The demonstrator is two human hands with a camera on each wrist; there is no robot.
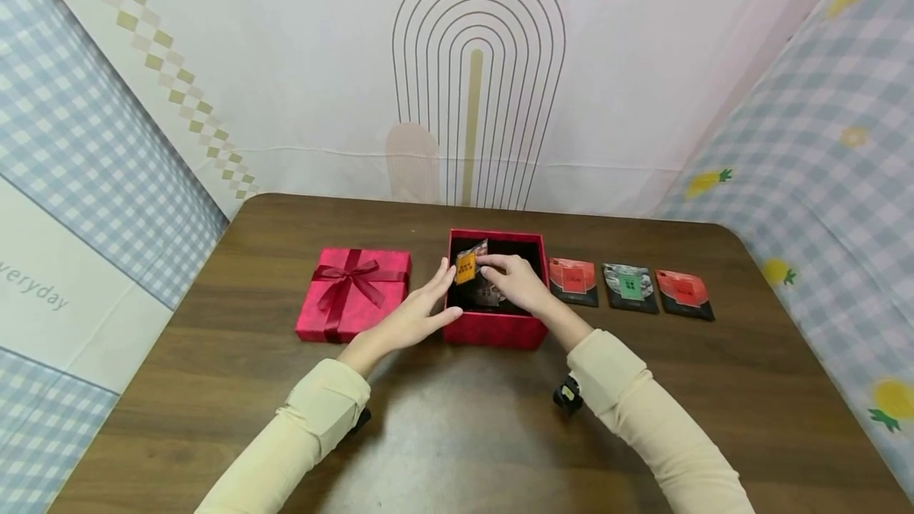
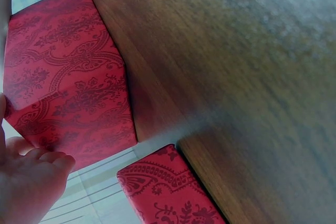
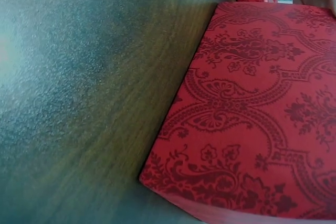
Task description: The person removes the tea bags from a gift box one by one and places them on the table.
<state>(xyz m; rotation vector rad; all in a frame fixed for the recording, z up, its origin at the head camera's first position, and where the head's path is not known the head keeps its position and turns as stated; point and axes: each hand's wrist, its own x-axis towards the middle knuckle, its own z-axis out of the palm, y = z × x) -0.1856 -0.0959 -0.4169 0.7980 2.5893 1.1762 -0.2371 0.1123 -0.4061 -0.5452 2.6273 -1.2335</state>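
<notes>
A red gift box (image 1: 494, 331) with a dark inside stands uncovered on the table. My right hand (image 1: 520, 284) reaches over it and pinches a small packet with an orange label (image 1: 466, 267), tilted above the opening. Inside the box lies a dark packet (image 1: 487, 293), partly hidden by the right hand. My left hand (image 1: 414, 316) is at the box's left side, fingers extended, its thumb by the front rim. In the left wrist view the left hand (image 2: 34, 182) lies against the patterned box wall (image 2: 68, 77). The right wrist view shows mostly the box's outer wall (image 3: 247, 114).
Left of the box lies the red lid (image 1: 353, 292) with a dark red ribbon bow. To its right, packets stand in a row: a red one (image 1: 574, 281), a green-labelled one (image 1: 631, 287) and another red one (image 1: 685, 293). A patterned cloth (image 1: 321, 101) hangs behind the wooden table (image 1: 457, 435).
</notes>
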